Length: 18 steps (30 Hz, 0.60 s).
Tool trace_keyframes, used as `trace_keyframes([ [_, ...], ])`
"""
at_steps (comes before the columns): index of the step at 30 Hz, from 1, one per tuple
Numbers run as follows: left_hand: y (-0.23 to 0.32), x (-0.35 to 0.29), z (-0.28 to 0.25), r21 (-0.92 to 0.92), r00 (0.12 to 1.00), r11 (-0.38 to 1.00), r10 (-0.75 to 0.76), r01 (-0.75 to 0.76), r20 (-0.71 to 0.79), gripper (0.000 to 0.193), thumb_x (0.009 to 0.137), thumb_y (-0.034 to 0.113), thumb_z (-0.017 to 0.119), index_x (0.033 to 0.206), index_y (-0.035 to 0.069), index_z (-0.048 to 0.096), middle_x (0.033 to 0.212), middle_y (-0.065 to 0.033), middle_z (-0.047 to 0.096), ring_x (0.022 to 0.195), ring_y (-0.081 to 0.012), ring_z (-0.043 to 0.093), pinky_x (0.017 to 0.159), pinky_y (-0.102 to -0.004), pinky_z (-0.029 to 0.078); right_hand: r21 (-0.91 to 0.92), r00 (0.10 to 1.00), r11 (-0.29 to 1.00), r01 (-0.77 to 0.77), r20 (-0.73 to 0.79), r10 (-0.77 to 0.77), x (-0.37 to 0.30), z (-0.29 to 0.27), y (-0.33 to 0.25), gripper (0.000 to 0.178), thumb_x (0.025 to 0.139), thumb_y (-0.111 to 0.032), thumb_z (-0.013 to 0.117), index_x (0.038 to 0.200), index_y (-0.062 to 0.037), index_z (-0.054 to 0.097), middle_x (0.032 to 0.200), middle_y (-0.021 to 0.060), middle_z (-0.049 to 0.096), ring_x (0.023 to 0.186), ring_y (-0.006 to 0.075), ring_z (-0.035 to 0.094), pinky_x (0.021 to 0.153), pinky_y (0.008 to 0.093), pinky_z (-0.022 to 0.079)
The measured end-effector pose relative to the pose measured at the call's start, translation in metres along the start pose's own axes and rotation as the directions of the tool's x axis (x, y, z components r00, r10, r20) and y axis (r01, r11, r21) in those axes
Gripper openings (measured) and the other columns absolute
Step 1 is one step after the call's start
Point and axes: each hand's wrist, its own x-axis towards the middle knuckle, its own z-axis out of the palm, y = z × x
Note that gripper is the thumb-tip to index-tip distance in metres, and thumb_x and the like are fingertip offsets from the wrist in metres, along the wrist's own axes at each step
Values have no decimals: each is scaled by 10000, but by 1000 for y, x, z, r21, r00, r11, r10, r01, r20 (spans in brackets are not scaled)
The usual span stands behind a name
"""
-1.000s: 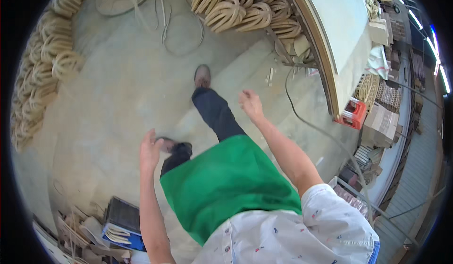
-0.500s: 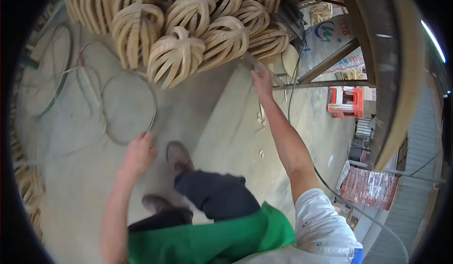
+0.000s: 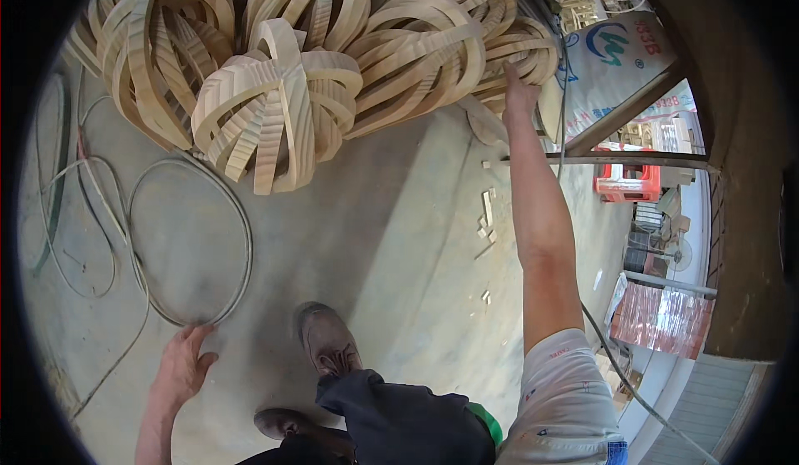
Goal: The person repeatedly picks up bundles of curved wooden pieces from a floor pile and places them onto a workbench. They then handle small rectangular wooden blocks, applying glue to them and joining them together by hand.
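Currently, the right hand [image 3: 521,101] is overlapping the rightmost bundle of wooden strips [image 3: 537,39], which is lying at the pile's [image 3: 287,91] edge; the view is not showing whether the fingers are gripping or merely touching it. The left hand [image 3: 182,365] is hanging released beside a cable loop [image 3: 250,249]. Behind a brace [image 3: 624,110], a white sack [image 3: 632,57] is displaying red-and-blue lettering and a blue-green emblem.

At least six bundles of bent wooden strips [image 3: 283,82] lie at and left of the right hand [image 3: 521,95], with one white sack [image 3: 612,66] and one red stool [image 3: 628,189] to its right. Just ahead of the left hand [image 3: 185,363] is one large round hose loop [image 3: 249,240]; two brown shoes [image 3: 327,340] are to that hand's right.
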Motion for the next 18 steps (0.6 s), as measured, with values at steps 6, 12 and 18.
trace_keyframes([
  [6, -19, 14, 11, -55, 1000, 998, -5, 4, -22, 515, 697, -24, 678, 1181, 24, 507, 1095, -175, 560, 981, -354, 565, 825, -397, 478, 23, 997, 998, -58, -58, 59, -18, 8, -14, 741, 751, -194, 713, 1326, 58, 318, 1306, 187, 437, 1165, 267, 447, 1018, 331, 326],
  [12, 43, 66, -34, -199, 795, 975, -44, -98, -605, 803, 711, -3, 704, 1394, 68, 287, 1313, -149, 395, 1186, -292, 432, 961, -393, 402, 212, 951, 963, -166, 293, 99, -226, 21, -73, 537, 911, -183, 536, 1340, 55, 320, 1258, 140, 473, 1164, 214, 461, 942, 325, 404],
  [18, 64, 137, -74, -257, 583, 893, 8, -370, -812, 1088, 640, 84, 801, 1436, 27, 61, 1455, -182, 181, 1360, -303, 200, 1098, -408, 231, 231, 902, 959, -161, 428, 48, -276, 37, -93, 556, 878, -122, 567, 1354, 9, 312, 1319, 120, 422, 1229, 227, 401, 1010, 345, 322],
])
